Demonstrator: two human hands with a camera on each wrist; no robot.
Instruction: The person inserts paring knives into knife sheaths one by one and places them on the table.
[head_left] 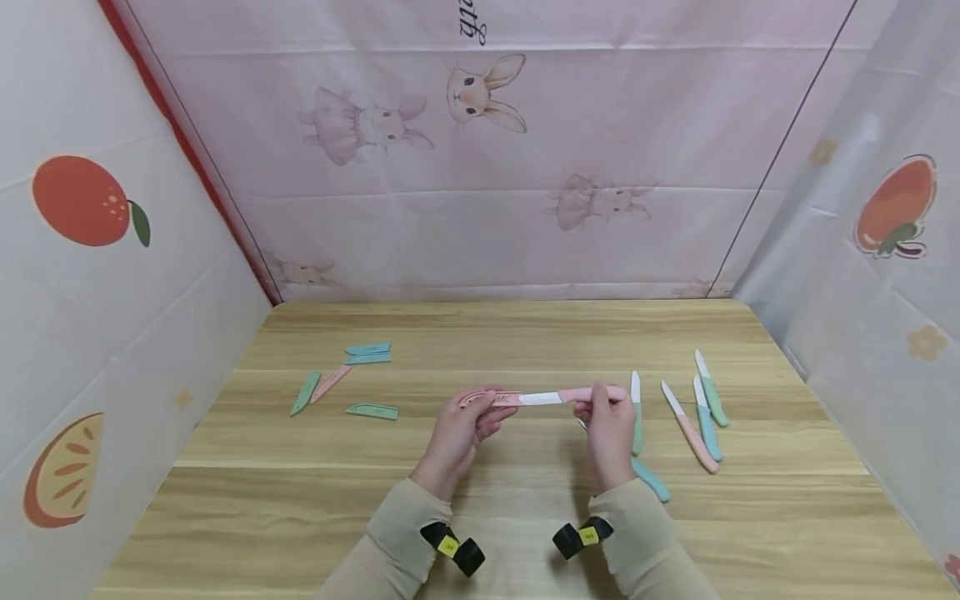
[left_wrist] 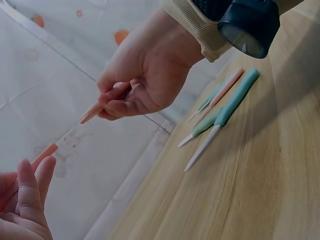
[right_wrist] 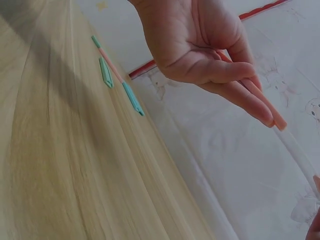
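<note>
Holding, left hand: thumb and fingers pinch a pink sheath.
Holding, right hand: fingers grip the handle of a pink knife.
Knife to sheath: between the two hands, white blade pointing left, in line with the sheath's mouth; how far the tip sits inside is hard to tell.
Sheath marking: beside the left thumb, too small to read.
Yellow labels: one on each wrist's camera strap, print unreadable.
Backdrop lettering: far beyond the hands, sideways script ending in "th".
Left of the left hand: a green sheath; farther out, two blue sheaths, a second pink sheath and another green sheath.
Right of the right hand: a green knife just beside it; farther out, a second pink knife, a blue knife and another green knife.
Beside the right wrist: a second blue knife, partly hidden.
Table: bare wood runs from the held pair to the back edge, also between the forearms.
</note>
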